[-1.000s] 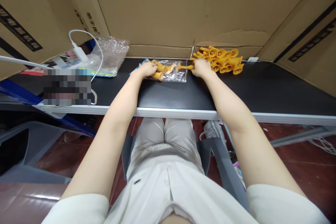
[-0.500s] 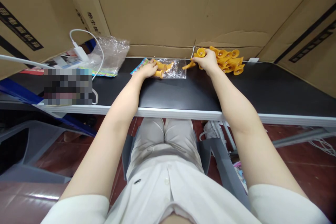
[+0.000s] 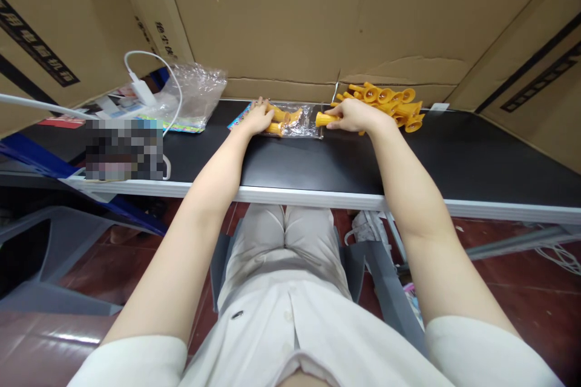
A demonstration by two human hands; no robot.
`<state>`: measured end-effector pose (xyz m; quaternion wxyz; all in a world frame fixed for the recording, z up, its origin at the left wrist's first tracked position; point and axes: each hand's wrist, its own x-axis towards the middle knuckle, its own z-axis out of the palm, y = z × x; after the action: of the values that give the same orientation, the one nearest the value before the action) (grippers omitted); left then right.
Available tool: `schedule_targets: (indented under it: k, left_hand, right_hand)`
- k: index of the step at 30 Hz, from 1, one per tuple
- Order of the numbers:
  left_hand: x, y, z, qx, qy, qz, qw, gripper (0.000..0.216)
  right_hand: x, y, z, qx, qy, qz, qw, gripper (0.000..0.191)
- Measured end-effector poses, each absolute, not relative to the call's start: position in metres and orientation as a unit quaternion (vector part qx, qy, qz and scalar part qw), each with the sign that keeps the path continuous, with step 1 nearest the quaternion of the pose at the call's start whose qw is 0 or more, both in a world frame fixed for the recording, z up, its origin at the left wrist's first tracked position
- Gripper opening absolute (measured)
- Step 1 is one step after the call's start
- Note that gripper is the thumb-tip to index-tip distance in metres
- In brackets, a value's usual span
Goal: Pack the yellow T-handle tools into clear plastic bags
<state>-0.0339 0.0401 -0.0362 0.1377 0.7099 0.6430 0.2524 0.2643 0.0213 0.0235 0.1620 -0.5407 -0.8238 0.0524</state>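
On the black tabletop lies a clear plastic bag [image 3: 308, 127] with a colourful printed header at its left end. Several yellow plastic horns [image 3: 275, 129] are inside it. My left hand [image 3: 259, 116] is over the bag's left part, fingers bent and holding it down against the table; some fingertips are hidden. Just beyond the bag's right end, my right hand [image 3: 351, 115] grips a yellow plastic horn [image 3: 322, 119], its flared end pointing left at the bag. Behind and right of that hand is a pile of yellow horns [image 3: 405, 110], partly covered by my wrist.
Cardboard walls [image 3: 281, 18] enclose the table's back and sides. At left lie empty-looking clear bags [image 3: 193, 97], a white plug with a cable [image 3: 144, 92] and a blurred-out item [image 3: 122, 150]. A pale metal edge [image 3: 308, 196] runs along the front.
My right hand has drawn a horn away from the pile, turning it so the flared end faces the bag. The left hand stays on the bag.
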Motion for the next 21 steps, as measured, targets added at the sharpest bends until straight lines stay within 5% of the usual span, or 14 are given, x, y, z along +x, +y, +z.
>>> schedule_targets:
  k: [6,21]
  left_hand:
    - [-0.029,0.022,-0.026,0.622,0.719,0.282,0.131,0.068]
    - [-0.023,0.023,-0.024,0.683,0.632,0.311,0.194,0.062]
  right_hand:
    - [0.247,0.025,0.009,-0.529,-0.844,0.021,0.082,0.038]
    - [0.214,0.013,-0.009,-0.517,-0.817,0.110,0.230,0.016]
